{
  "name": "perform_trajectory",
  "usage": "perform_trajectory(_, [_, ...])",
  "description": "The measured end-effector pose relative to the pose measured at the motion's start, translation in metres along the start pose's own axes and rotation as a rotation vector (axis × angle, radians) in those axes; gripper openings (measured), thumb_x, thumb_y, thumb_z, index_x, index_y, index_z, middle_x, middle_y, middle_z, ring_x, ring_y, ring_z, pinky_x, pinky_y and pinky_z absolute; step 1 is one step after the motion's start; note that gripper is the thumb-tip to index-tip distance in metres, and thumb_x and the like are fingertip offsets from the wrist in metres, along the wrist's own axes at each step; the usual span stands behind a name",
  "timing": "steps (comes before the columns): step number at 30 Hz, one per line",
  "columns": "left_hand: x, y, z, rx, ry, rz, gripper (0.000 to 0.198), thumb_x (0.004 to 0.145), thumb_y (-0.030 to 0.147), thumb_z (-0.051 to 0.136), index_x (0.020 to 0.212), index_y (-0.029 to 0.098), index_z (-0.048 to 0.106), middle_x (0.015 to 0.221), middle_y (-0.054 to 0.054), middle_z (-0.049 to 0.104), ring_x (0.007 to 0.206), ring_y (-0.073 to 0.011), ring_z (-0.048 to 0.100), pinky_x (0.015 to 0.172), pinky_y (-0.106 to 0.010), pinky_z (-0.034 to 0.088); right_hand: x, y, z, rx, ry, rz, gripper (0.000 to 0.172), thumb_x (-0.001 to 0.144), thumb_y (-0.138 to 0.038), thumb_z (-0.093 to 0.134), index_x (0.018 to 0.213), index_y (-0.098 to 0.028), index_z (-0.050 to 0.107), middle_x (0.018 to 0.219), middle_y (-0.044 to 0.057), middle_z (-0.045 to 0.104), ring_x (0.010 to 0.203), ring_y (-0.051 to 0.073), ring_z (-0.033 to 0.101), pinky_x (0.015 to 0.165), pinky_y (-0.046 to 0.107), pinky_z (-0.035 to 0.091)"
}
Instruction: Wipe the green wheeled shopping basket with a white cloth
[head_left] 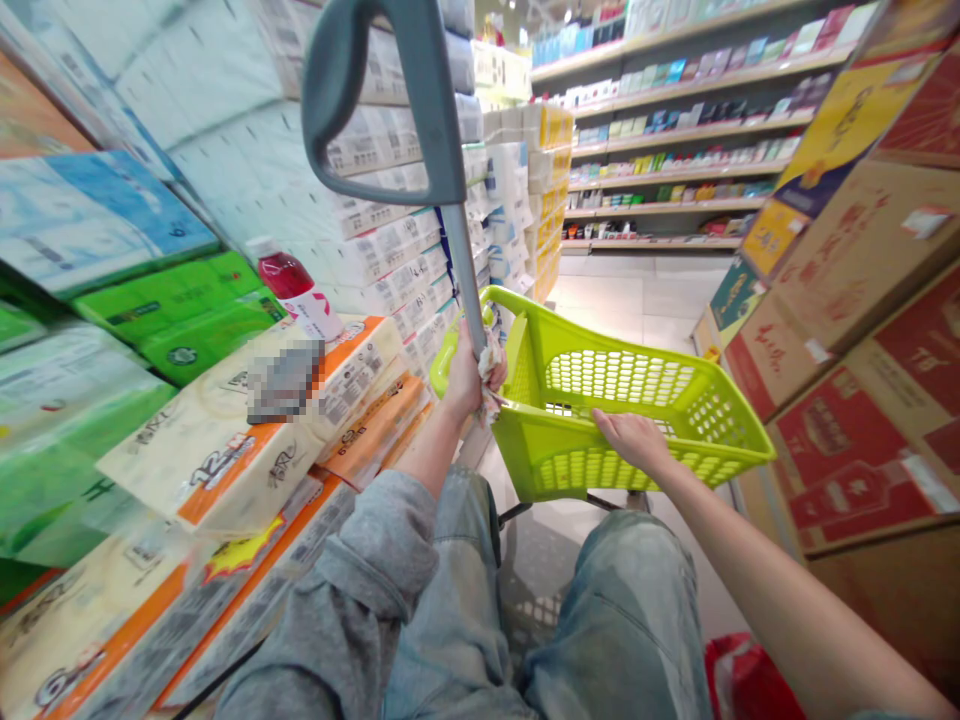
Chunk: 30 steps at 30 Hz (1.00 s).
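Observation:
A lime-green rolling shopping basket (pixel 577 360) stands in front of my knees, its slotted walls and open top facing me. From its near end rises a grey metal pole (pixel 469 270), topped by a dark grey loop handle (pixel 442 110). My left hand (pixel 463 382) is closed around the foot of the pole, with a crumpled whitish wipe (pixel 489 375) pressed against it. The fingertips are partly hidden behind the pole and wipe. My right hand (pixel 634 440) grips the basket's near side rim, thumb on top and fingers over the inside edge.
Tissue packs (pixel 247 440) are stacked at my left, bearing a red drink bottle (pixel 300 290) and a blurred-out dark object (pixel 286 380). Cartons (pixel 847 450) line the right. Shelves of small boxes (pixel 675 120) stand ahead, beyond the tiled floor (pixel 622 290). Something red (pixel 742 680) lies low at right.

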<state>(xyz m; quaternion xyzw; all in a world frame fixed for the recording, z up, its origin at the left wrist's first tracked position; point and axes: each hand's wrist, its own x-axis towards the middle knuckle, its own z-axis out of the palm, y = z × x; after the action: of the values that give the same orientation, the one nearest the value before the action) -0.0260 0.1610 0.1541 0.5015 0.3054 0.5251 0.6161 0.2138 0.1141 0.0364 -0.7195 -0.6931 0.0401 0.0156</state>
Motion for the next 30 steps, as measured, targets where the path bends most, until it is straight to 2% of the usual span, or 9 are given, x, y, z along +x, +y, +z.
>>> perform_trajectory(4, [-0.002,-0.001,0.006,0.046,0.122,0.051,0.061,0.08,0.072,0.022,0.058,0.019,0.044,0.042,0.002,0.044,0.036,-0.0092,0.045,0.034,-0.02,0.032,0.004,0.009,0.001,-0.02,0.004,-0.007,0.067,0.093,-0.05,0.011,0.088,-0.018,0.071,0.094,0.014,0.069,0.089,0.026,0.064,0.073,0.033,0.043])
perform_trajectory(7, [-0.001,0.015,0.018,0.101,0.207,0.067,0.061,0.079,0.073,0.027,0.072,0.018,0.052,0.047,0.002,0.048,0.045,-0.0112,0.053,0.038,-0.019,0.036,0.008,0.018,0.002,-0.038,0.001,-0.008,0.064,0.093,-0.047,0.014,0.088,-0.018,0.07,0.095,0.013,0.069,0.091,0.027,0.063,0.073,0.032,0.043])
perform_trajectory(10, [0.004,0.035,0.037,0.081,0.224,0.154,0.062,0.081,0.071,0.025,0.082,0.018,0.056,0.05,0.002,0.05,0.049,-0.0113,0.056,0.041,-0.019,0.038,0.011,0.026,0.004,-0.053,0.019,-0.001,0.06,0.094,-0.044,0.016,0.088,-0.017,0.07,0.095,0.012,0.069,0.091,0.025,0.063,0.073,0.03,0.042])
perform_trajectory(13, [0.01,0.044,0.052,0.018,0.232,0.224,0.061,0.08,0.071,0.028,0.084,0.018,0.058,0.049,0.002,0.048,0.049,-0.0104,0.055,0.041,-0.018,0.036,0.011,0.03,0.003,-0.057,0.033,-0.002,0.059,0.094,-0.043,0.017,0.087,-0.017,0.069,0.093,0.012,0.07,0.089,0.023,0.063,0.072,0.029,0.041])
perform_trajectory(17, [0.012,0.039,0.057,-0.006,0.155,0.155,0.064,0.075,0.077,0.029,0.071,0.018,0.056,0.042,0.002,0.041,0.04,-0.0087,0.046,0.036,-0.02,0.029,0.01,0.034,0.0,-0.059,0.036,-0.016,0.058,0.094,-0.041,0.016,0.09,-0.017,0.069,0.095,0.011,0.07,0.09,0.024,0.063,0.071,0.029,0.04])
perform_trajectory(21, [0.012,0.03,0.047,0.007,0.041,0.02,0.067,0.075,0.078,0.022,0.055,0.019,0.046,0.037,0.003,0.032,0.032,-0.0065,0.034,0.032,-0.02,0.024,0.012,0.036,-0.002,-0.051,0.021,0.004,0.059,0.093,-0.042,0.016,0.093,-0.017,0.069,0.097,0.012,0.069,0.091,0.024,0.062,0.071,0.03,0.04])
perform_trajectory(25, [0.009,0.011,0.035,-0.02,-0.105,-0.075,0.065,0.078,0.076,0.018,0.047,0.02,0.034,0.035,0.004,0.025,0.028,-0.0059,0.024,0.03,-0.022,0.02,0.012,0.036,-0.002,-0.033,0.016,0.016,0.059,0.093,-0.042,0.017,0.096,-0.017,0.07,0.098,0.012,0.069,0.091,0.023,0.062,0.071,0.029,0.039])
perform_trajectory(27, [0.007,-0.001,0.031,-0.019,-0.155,-0.095,0.065,0.078,0.075,0.017,0.045,0.021,0.031,0.035,0.003,0.023,0.029,-0.0063,0.023,0.03,-0.023,0.02,0.012,0.036,-0.001,-0.027,0.016,0.024,0.059,0.092,-0.042,0.017,0.095,-0.017,0.07,0.098,0.012,0.069,0.09,0.023,0.062,0.071,0.028,0.039])
perform_trajectory(30, [0.004,-0.013,0.028,-0.016,-0.167,-0.054,0.064,0.078,0.075,0.02,0.045,0.021,0.031,0.035,0.004,0.022,0.03,-0.0066,0.024,0.032,-0.023,0.022,0.012,0.036,0.0,-0.019,0.025,0.031,0.059,0.092,-0.043,0.017,0.094,-0.018,0.07,0.099,0.012,0.069,0.091,0.023,0.062,0.073,0.029,0.04])
